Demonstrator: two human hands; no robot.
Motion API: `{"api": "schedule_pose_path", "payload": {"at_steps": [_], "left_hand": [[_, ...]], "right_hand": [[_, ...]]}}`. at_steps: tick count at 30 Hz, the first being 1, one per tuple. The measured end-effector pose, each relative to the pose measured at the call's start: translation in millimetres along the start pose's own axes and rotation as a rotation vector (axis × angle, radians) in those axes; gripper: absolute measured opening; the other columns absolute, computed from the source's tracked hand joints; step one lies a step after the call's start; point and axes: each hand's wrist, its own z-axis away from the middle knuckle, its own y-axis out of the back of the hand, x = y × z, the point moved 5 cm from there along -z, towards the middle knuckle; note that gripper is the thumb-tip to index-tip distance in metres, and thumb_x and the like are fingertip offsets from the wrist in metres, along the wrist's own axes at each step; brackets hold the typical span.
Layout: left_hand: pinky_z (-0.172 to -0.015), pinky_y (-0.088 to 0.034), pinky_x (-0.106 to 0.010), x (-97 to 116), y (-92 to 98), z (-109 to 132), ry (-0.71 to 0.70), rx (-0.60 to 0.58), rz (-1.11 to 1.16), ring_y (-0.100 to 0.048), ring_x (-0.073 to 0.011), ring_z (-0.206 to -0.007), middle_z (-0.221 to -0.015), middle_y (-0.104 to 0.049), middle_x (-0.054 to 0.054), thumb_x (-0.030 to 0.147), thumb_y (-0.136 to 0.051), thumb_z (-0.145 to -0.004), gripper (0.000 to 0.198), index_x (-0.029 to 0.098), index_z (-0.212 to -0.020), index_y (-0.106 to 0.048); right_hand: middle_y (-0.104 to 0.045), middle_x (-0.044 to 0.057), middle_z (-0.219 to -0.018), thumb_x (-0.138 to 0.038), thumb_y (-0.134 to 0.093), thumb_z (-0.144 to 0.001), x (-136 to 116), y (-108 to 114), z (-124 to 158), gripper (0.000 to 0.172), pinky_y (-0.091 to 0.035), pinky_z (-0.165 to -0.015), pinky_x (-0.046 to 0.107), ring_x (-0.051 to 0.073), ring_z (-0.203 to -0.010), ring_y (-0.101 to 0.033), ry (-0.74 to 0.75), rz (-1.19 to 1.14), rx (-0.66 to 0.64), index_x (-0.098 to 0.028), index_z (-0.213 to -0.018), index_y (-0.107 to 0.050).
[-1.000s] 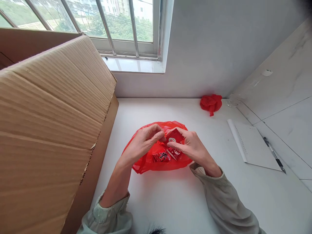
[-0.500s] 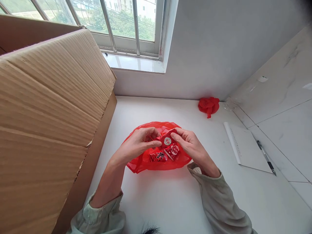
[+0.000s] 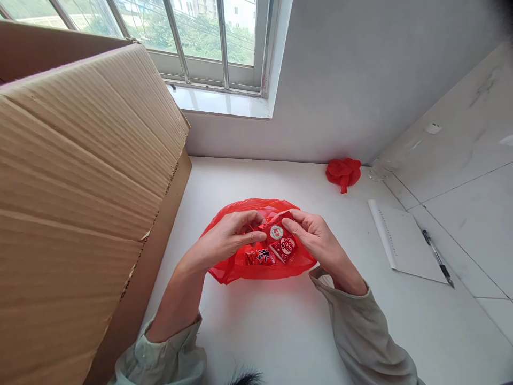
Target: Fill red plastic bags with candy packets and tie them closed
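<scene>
A thin red plastic bag (image 3: 232,272) lies spread on the white table with small red packets inside it. Between my hands is a red packet with a round white label (image 3: 276,232). My right hand (image 3: 310,232) pinches its upper right corner between thumb and fingers. At its left edge, my left hand (image 3: 232,235) has its thumb and fingers closed toward each other, pinching the packet there. Just below lie a red packet with white characters (image 3: 287,246) and a red packet with black lettering (image 3: 259,257), both resting in the bag.
A large cardboard box (image 3: 80,187) stands along the left side. At the back right lies a crumpled red bag (image 3: 343,172). A notebook (image 3: 417,243) and a black pen (image 3: 438,259) lie on the right, near the tiled wall. A barred window (image 3: 200,37) is behind.
My right hand has shifted very slightly right, and the labelled packet with it. My left hand stays nearly in place.
</scene>
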Motion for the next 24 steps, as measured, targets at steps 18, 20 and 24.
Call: {"api": "schedule_pose_path", "payload": {"at_steps": [18,20,24], "left_hand": [[-0.069,-0.043,-0.025,2.8,0.2,1.0,0.022,0.011,-0.053,-0.056,-0.0134,-0.078,-0.083,-0.058,0.002,0.031,-0.052,-0.092,0.013,0.020,-0.087,-0.056],[-0.068,-0.043,-0.025,3.5,0.2,1.2,0.021,0.015,-0.068,-0.055,-0.0132,-0.076,-0.082,-0.058,0.002,0.030,-0.052,-0.092,0.012,0.020,-0.086,-0.057],[-0.066,-0.042,-0.026,-0.6,3.2,1.2,0.071,0.077,-0.186,-0.057,-0.0148,-0.075,-0.082,-0.061,0.002,0.031,-0.051,-0.090,0.012,0.021,-0.085,-0.056]], "right_hand": [[-0.069,0.001,-0.081,-0.043,-0.047,-0.095,-3.1,-0.5,-0.2,0.029,-0.050,-0.065,0.028,0.017,-0.075,-0.064,0.019,-0.003,-0.028,-0.023,-0.091,-0.069],[-0.070,0.001,-0.083,-0.042,-0.046,-0.096,-3.6,-0.4,-0.1,0.030,-0.050,-0.064,0.028,0.017,-0.074,-0.064,0.021,0.015,-0.032,-0.023,-0.093,-0.069],[-0.072,0.000,-0.087,-0.039,-0.045,-0.097,-2.1,1.2,-1.4,0.029,-0.049,-0.068,0.029,0.017,-0.076,-0.065,0.017,0.110,-0.021,-0.024,-0.098,-0.070]]}}
